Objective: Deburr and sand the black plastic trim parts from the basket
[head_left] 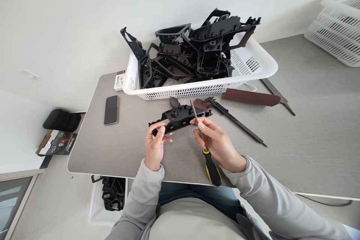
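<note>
My left hand (154, 143) grips the left end of a long black plastic part (180, 117) held just above the grey table (309, 138). My right hand (218, 143) is closed around a metal file (197, 118) with a black-and-yellow handle; the file's tip rests against the right side of the part. Both sleeves are grey.
A white basket (253, 68) piled with black plastic parts stands behind my hands. A phone (110, 109) lies at the left, a caliper (239, 122) and a dark red strip (251, 97) at the right. Another white basket (336, 30) is far right; a bin of parts (112, 195) sits on the floor.
</note>
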Demonstrator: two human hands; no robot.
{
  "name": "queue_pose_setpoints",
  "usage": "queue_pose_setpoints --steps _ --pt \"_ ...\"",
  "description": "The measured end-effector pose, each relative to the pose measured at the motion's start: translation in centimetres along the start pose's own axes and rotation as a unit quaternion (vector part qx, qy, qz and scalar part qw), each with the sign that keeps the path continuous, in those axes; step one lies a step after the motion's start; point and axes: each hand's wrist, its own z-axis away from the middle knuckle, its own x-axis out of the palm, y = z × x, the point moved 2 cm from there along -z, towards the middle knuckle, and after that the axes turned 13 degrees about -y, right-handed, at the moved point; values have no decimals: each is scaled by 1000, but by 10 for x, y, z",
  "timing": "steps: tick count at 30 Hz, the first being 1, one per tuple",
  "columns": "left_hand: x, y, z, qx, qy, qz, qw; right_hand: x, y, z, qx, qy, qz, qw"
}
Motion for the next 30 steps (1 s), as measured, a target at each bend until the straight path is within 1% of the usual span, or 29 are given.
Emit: queue_pose_setpoints --steps 8,12,14,17,19,24,27,30 --pt "0 -1 -1 27 57 -18 998 3 3 3 7 -22 28 999" --pt "1 -2 2 20 37 -23 999 5 6 4 33 -49 54 997" --pt "1 -2 3 42 34 -17 998 5 5 4 39 -58 71 995" --pt "1 -3 5 99 44 -28 994 3 0 5 30 -69 95 993" --pt "0 -4 6 126 43 -39 990 2 -2 5 30 -91 117 988" --pt "-2 -10 8 157 39 -64 985 5 2 7 66 -193 198 959" --pt "-6 -14 8 167 48 -95 980 10 5 9 69 -211 259 940" --pt "-8 -16 7 179 40 -123 975 16 4 10 61 -218 327 917"
